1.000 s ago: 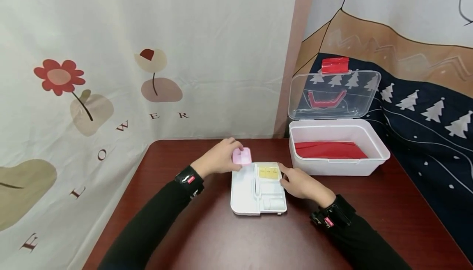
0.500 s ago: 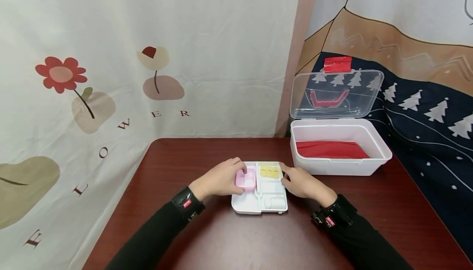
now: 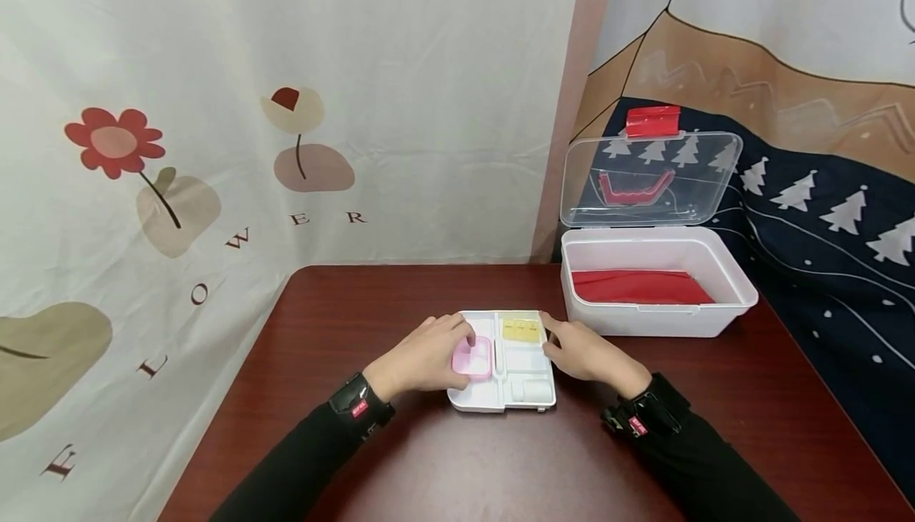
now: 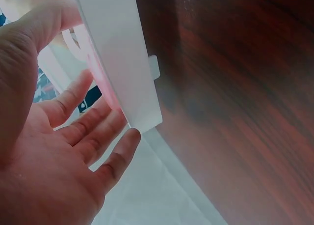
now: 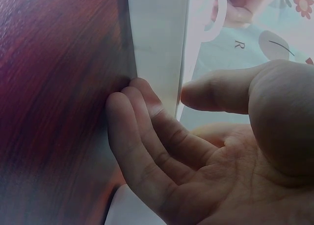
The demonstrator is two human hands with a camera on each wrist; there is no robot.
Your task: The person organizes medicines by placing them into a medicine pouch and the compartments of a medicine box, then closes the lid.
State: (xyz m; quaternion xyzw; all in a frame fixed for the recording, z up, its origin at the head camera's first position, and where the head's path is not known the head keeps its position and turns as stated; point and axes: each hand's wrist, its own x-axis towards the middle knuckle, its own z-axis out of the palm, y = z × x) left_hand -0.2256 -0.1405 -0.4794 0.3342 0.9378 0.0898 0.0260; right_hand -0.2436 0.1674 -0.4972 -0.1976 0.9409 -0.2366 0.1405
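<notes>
A white compartment case lies flat on the table, its left half a plain recess and its right half split into sections. In the left recess, a small pink box sits between the thumb and fingers of my left hand, which pinches it from the left. A yellow piece fills the top right section; white pieces lie below it. My right hand holds the case's right edge, thumb at the rim and fingers against the side wall. In the left wrist view, the case's wall partly hides the pink box.
A white storage box with red material inside stands at the back right, close to my right hand. Its clear lid is raised. The brown table ends at a printed cloth behind.
My left hand has brought the pink box from beyond the case's far left edge towards me, into the left recess. The right hand has stayed at the case's right edge.
</notes>
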